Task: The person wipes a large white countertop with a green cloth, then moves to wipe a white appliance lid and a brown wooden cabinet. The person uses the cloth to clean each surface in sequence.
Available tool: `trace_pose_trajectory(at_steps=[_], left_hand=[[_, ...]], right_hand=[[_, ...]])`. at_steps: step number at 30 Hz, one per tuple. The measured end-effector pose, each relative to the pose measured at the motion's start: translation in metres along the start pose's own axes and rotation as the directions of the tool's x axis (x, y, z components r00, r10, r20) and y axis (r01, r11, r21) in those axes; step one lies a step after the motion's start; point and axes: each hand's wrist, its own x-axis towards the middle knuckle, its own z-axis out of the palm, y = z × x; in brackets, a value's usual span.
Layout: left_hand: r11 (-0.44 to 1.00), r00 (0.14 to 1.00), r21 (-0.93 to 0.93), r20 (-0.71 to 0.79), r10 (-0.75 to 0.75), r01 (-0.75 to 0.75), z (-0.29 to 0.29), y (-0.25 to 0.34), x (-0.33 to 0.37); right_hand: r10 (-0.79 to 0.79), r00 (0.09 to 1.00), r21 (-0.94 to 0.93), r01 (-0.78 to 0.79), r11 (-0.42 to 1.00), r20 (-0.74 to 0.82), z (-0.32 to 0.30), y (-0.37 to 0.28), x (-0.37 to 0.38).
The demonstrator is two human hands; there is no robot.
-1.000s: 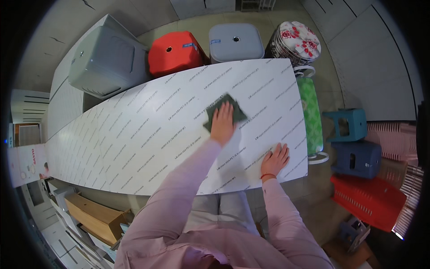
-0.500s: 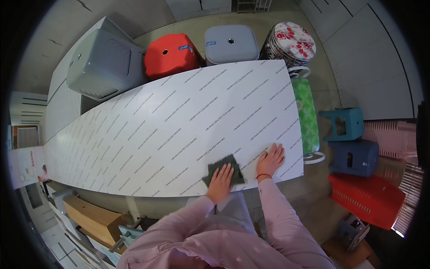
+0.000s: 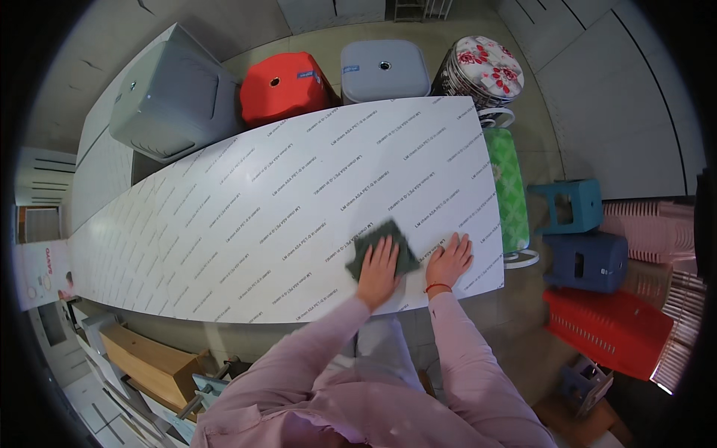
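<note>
A white tabletop (image 3: 224, 216) with rows of slanted print stretches across the view in front of me. On its near right part lies a dark green cloth (image 3: 403, 257), roughly square. Resting flat on that cloth, my left hand (image 3: 379, 270) presses it to the surface with fingers stretched forward; the hand covers the cloth's middle. My right hand (image 3: 449, 260), with a red string bracelet at the wrist, lies spread on the bare tabletop just right of the cloth, close to the right end. Nothing is in the right hand.
Along the far edge stand a grey bin-like stool (image 3: 175, 104), a red stool (image 3: 284, 89), a grey-blue stool (image 3: 385, 71) and stacked floral round stools (image 3: 493, 71). A green folding stool (image 3: 509, 190) borders the right end. Teal (image 3: 571, 205), navy (image 3: 590, 261) and red plastic pieces (image 3: 609, 328) sit farther right.
My left hand and the green cloth have slid forward and a little to the right across the tabletop. My right hand stays nearly in place.
</note>
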Motion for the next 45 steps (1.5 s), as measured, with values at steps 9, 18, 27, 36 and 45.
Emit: trace_pose_trajectory(at_steps=[9, 18, 27, 36, 45], left_hand=[[0.977, 0.971, 0.083, 0.151, 0.183, -0.197, -0.004, 0.001, -0.029], [0.896, 0.996, -0.438, -0.075, 0.05, -0.078, -0.017, -0.003, 0.046], [0.879, 0.902, -0.376, -0.196, -0.386, 0.294, -0.034, -0.074, -0.14], [0.857, 0.794, -0.194, -0.321, -0.516, 0.478, -0.038, -0.126, -0.158], [0.85, 0.755, -0.095, -0.416, -0.506, 0.518, -0.026, -0.159, -0.101]], right_hand=[[-0.026, 0.999, -0.022, 0.025, 0.999, -0.038, 0.007, 0.0, -0.003], [-0.145, 0.98, 0.408, 0.19, 0.893, -0.137, 0.001, 0.025, -0.003], [-0.543, 0.832, 0.126, 0.53, 0.839, 0.115, 0.008, -0.114, -0.031], [-0.421, 0.903, -0.013, 0.423, 0.906, 0.084, 0.015, -0.125, 0.13], [-0.378, 0.856, -0.001, 0.404, 0.915, 0.354, -0.029, 0.008, -0.107]])
